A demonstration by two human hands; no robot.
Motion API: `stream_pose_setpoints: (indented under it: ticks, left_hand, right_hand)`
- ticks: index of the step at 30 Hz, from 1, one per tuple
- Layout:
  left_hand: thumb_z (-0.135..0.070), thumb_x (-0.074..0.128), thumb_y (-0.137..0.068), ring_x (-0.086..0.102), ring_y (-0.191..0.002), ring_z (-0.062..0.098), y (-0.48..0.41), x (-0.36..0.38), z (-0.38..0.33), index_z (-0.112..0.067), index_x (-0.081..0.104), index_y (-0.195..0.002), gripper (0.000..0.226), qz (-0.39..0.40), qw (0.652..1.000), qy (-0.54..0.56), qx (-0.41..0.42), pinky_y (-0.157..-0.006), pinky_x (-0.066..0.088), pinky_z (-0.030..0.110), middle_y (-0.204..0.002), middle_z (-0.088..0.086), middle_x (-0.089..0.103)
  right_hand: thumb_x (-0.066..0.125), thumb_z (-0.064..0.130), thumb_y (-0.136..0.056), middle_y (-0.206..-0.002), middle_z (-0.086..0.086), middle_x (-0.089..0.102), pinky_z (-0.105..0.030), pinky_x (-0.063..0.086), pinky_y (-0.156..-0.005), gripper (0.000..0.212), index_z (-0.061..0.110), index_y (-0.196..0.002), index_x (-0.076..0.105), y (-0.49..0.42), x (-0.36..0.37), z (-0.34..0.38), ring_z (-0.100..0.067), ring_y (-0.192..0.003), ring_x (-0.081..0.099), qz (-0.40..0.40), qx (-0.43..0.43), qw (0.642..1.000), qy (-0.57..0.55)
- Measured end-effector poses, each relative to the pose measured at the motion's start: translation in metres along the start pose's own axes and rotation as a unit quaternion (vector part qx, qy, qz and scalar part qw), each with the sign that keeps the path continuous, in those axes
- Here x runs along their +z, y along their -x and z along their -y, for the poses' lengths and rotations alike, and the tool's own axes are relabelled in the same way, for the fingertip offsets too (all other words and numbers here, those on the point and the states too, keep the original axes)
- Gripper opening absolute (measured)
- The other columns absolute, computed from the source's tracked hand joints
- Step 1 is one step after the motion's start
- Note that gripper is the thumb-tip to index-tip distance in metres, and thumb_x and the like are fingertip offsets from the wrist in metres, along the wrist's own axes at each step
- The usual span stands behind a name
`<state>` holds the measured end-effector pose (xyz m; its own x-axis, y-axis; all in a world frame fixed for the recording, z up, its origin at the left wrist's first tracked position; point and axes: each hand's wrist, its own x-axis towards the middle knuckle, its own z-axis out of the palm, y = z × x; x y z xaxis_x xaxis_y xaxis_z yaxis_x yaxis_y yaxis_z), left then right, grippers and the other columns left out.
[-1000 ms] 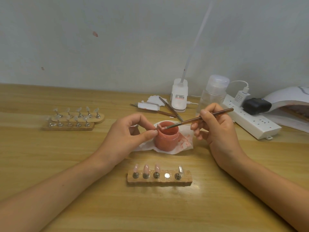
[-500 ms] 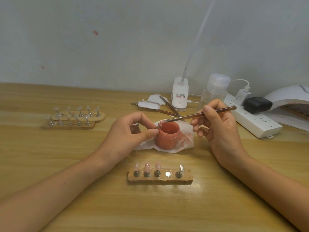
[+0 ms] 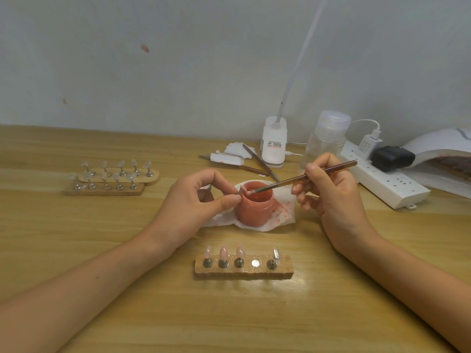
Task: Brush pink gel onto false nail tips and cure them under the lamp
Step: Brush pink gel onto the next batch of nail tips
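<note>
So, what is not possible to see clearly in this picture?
All in the head view:
1. Nail tip in the left hand: tiny, half hidden by that hand and the brush.
2. Curing lamp: cut off by the right edge, inside dark.
3. White device label: print too small.

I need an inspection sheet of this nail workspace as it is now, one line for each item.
Surface: wooden table; pink-stained tissue under the jar.
Job's things: open jar of pink gel; near stand with three pink tips and one bare slot; curing lamp far right.
Clutter: two far stands of clear tips, spare tools, pump bottle, desk lamp base.
Grips: left hand pinches a nail tip above the jar; right hand holds the brush, bristles on that tip.
Cables: white charger and black plug in the power strip.
Surroundings: pale wall with small red marks.
</note>
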<state>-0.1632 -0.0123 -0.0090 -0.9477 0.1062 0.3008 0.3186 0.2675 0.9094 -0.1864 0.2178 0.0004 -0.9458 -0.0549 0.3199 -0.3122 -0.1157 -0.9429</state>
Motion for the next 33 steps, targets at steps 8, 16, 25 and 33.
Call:
stream_pose_setpoints:
  ticks: [8,16,25,33]
  left_hand:
    - [-0.02,0.077,-0.082,0.052,-0.065,0.027,0.0,0.0,0.001,-0.02,0.067,-0.079,0.01,0.007,1.0,0.005,0.014,-0.061,0.044,0.032,-0.083,-0.004,0.07]
    - [-0.017,0.077,-0.083,0.048,-0.061,0.022,0.0,0.001,0.001,-0.018,0.066,-0.079,0.012,0.008,1.0,0.002,0.016,-0.059,0.04,0.029,-0.082,0.003,0.069]
    - [-0.017,0.076,-0.084,0.042,-0.054,0.01,-0.001,0.001,0.0,-0.02,0.066,-0.079,0.011,0.005,1.0,-0.011,0.023,-0.051,0.035,0.021,-0.075,0.006,0.063]
    - [-0.017,0.075,-0.084,0.044,-0.053,0.009,-0.001,0.001,0.0,-0.018,0.066,-0.081,0.01,0.005,0.999,-0.022,0.033,-0.052,0.037,0.017,-0.084,0.001,0.066]
  right_hand:
    - [0.055,0.029,-0.09,-0.067,-0.005,0.069,-0.02,0.048,-0.048,0.019,0.012,-0.087,0.048,0.002,0.002,0.003,-0.014,-0.057,0.062,0.019,-0.019,1.0,-0.011]
    - [0.054,0.024,-0.094,-0.066,-0.004,0.068,-0.02,0.047,-0.047,0.015,0.014,-0.086,0.048,0.001,0.0,0.004,-0.014,-0.056,0.061,-0.002,-0.025,0.999,-0.029]
    - [0.048,0.016,-0.102,-0.061,-0.001,0.064,-0.02,0.045,-0.045,0.018,0.015,-0.084,0.049,0.0,-0.003,0.003,-0.013,-0.054,0.058,-0.036,-0.013,0.999,0.016]
    - [0.045,0.01,-0.101,-0.051,0.006,0.051,-0.016,0.033,-0.039,0.028,0.017,-0.074,0.044,-0.002,-0.012,0.008,-0.006,-0.045,0.045,-0.129,-0.014,0.992,0.005]
